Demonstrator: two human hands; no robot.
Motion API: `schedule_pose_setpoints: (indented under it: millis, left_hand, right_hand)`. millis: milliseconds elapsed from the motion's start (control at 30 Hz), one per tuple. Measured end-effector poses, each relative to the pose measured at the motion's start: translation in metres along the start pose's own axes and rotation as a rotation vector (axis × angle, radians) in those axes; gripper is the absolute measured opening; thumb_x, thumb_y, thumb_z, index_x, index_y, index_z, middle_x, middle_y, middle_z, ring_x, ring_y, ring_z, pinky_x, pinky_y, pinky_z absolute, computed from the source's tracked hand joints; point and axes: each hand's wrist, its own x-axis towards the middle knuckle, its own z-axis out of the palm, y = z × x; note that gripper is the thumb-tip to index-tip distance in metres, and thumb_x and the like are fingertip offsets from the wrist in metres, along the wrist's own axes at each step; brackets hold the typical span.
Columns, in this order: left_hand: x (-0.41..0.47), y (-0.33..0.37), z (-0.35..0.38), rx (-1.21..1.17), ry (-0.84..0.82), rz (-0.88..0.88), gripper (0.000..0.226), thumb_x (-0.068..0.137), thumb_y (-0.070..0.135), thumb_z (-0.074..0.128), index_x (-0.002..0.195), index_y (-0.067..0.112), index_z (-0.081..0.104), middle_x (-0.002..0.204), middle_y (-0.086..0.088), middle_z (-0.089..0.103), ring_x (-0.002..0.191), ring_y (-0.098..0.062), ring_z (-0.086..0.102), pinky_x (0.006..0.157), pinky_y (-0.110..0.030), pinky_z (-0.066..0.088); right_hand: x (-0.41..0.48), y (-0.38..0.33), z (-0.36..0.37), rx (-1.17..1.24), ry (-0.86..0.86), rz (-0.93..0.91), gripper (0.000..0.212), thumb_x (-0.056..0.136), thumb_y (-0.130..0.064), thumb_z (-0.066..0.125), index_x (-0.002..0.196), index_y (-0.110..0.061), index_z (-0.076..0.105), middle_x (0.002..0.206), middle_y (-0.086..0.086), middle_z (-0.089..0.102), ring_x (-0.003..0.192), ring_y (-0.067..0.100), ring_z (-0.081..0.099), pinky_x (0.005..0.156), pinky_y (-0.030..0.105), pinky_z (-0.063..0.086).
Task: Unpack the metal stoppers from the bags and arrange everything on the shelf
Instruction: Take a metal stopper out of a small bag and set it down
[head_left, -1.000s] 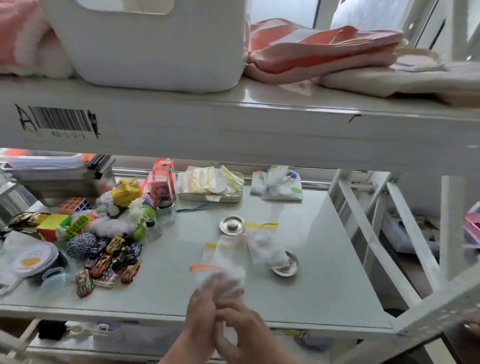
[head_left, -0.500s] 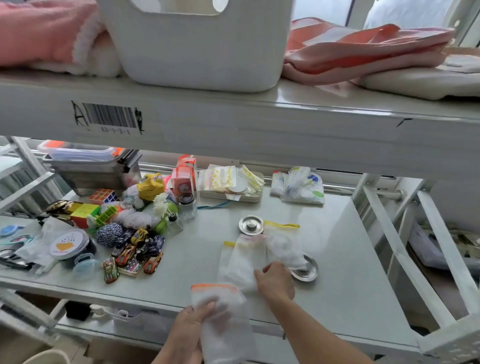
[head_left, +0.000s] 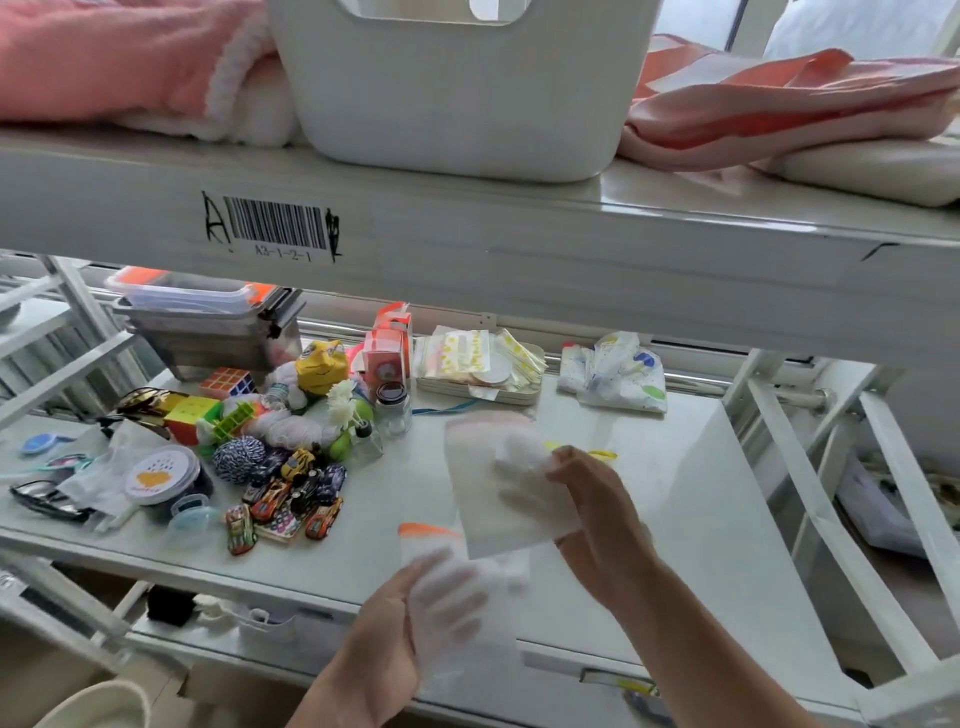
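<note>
My left hand (head_left: 387, 631) grips a clear zip bag with an orange seal strip (head_left: 457, 587) low over the front edge of the grey shelf (head_left: 675, 519). My right hand (head_left: 597, 512) holds up a second frosted clear bag (head_left: 498, 488) above the middle of the shelf; a yellow seal strip (head_left: 597, 453) shows just behind its fingers. Something white and crumpled sits inside that bag. The raised bag and my right hand hide the metal stoppers on the shelf.
Toy cars (head_left: 291, 506), puzzle cubes (head_left: 228, 383), a twine ball (head_left: 240, 460), a small glass jar (head_left: 393, 408) and a round tin (head_left: 161, 475) crowd the shelf's left half. A tray of packets (head_left: 480, 358) and a printed bag (head_left: 615, 376) lie at the back. A white basket (head_left: 462, 83) stands on the upper shelf.
My right hand reached to the bags lying on the shelf, took hold of one and lifted it. My left hand kept the orange-sealed bag and the view shifted closer and leftward.
</note>
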Motion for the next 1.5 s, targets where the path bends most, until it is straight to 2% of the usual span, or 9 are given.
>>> schedule_pose_setpoints:
  millis: [133, 333, 600, 733, 833, 967, 1067, 1233, 1500]
  left_hand:
    - [0.001, 0.002, 0.001, -0.143, -0.143, -0.04, 0.073, 0.092, 0.063, 0.036, 0.129, 0.007, 0.064, 0.129, -0.028, 0.064, 0.122, -0.046, 0.057, 0.1, -0.06, 0.045]
    - [0.004, -0.01, -0.011, 0.106, 0.011, 0.102, 0.042, 0.08, 0.019, 0.065, 0.114, -0.005, 0.069, 0.106, -0.031, 0.073, 0.084, -0.041, 0.073, 0.081, -0.054, 0.056]
    - [-0.003, -0.006, -0.035, 0.211, 0.124, 0.155, 0.023, 0.095, 0.011, 0.056, 0.103, -0.005, 0.07, 0.096, -0.03, 0.075, 0.072, -0.036, 0.075, 0.072, -0.046, 0.059]
    - [-0.006, -0.002, -0.045, 0.207, 0.209, 0.175, 0.025, 0.095, 0.01, 0.056, 0.102, -0.01, 0.068, 0.096, -0.033, 0.073, 0.073, -0.039, 0.073, 0.082, -0.053, 0.055]
    - [-0.007, 0.001, -0.048, 0.211, 0.225, 0.152, 0.028, 0.096, 0.012, 0.055, 0.109, -0.01, 0.066, 0.096, -0.033, 0.074, 0.076, -0.04, 0.072, 0.087, -0.057, 0.052]
    - [-0.005, -0.002, -0.042, 0.259, 0.196, 0.149, 0.024, 0.097, 0.016, 0.054, 0.104, -0.002, 0.067, 0.076, -0.02, 0.078, 0.061, -0.033, 0.075, 0.064, -0.04, 0.059]
    - [0.0, -0.002, -0.032, 0.184, 0.12, 0.101, 0.037, 0.095, 0.028, 0.055, 0.117, 0.0, 0.067, 0.099, -0.025, 0.076, 0.084, -0.041, 0.074, 0.075, -0.05, 0.058]
    - [0.003, 0.002, -0.019, -0.034, -0.083, -0.036, 0.083, 0.09, 0.071, 0.032, 0.12, 0.005, 0.07, 0.123, -0.029, 0.067, 0.116, -0.046, 0.062, 0.096, -0.058, 0.048]
    - [0.006, -0.012, -0.011, 0.2, 0.04, 0.073, 0.031, 0.093, 0.008, 0.055, 0.118, -0.009, 0.064, 0.11, -0.032, 0.071, 0.08, -0.039, 0.075, 0.074, -0.05, 0.06]
  right_hand:
    - [-0.027, 0.057, -0.015, -0.358, 0.179, 0.122, 0.021, 0.078, -0.003, 0.054, 0.062, -0.014, 0.063, 0.073, 0.01, 0.071, 0.067, 0.027, 0.068, 0.057, 0.03, 0.054]
    - [-0.023, 0.105, -0.049, -0.955, 0.246, 0.215, 0.028, 0.07, -0.038, 0.073, 0.057, -0.018, 0.057, 0.052, -0.008, 0.052, 0.053, 0.008, 0.047, 0.055, 0.028, 0.038]
    - [0.049, 0.121, -0.058, -1.425, 0.602, 0.324, 0.053, 0.078, -0.06, 0.06, 0.103, -0.013, 0.064, 0.106, 0.006, 0.069, 0.1, 0.03, 0.066, 0.072, 0.033, 0.043]
    - [0.064, 0.118, -0.041, -1.344, 0.508, 0.294, 0.014, 0.078, -0.026, 0.062, 0.077, -0.013, 0.066, 0.082, 0.005, 0.067, 0.08, 0.026, 0.065, 0.065, 0.029, 0.044]
    - [0.071, 0.099, -0.023, -0.972, 0.412, 0.115, 0.025, 0.074, -0.018, 0.064, 0.056, -0.017, 0.046, 0.056, 0.002, 0.041, 0.055, 0.02, 0.04, 0.054, 0.032, 0.031]
    - [0.058, 0.052, 0.005, -0.351, 0.195, 0.055, 0.015, 0.069, -0.012, 0.065, 0.082, -0.004, 0.061, 0.082, 0.03, 0.069, 0.072, 0.028, 0.063, 0.069, 0.042, 0.047]
    - [0.027, 0.039, 0.009, -0.221, 0.037, 0.04, 0.015, 0.083, 0.004, 0.056, 0.093, 0.014, 0.061, 0.102, 0.022, 0.076, 0.08, 0.033, 0.07, 0.082, 0.048, 0.056]
    - [-0.017, 0.081, -0.015, -0.716, 0.088, 0.147, 0.016, 0.063, -0.023, 0.07, 0.054, -0.018, 0.058, 0.052, -0.006, 0.054, 0.053, 0.014, 0.048, 0.045, 0.022, 0.038]
    - [0.021, 0.079, -0.088, -1.259, 0.394, -0.087, 0.019, 0.075, -0.03, 0.079, 0.072, -0.019, 0.064, 0.069, -0.006, 0.062, 0.069, 0.013, 0.061, 0.069, 0.033, 0.048]
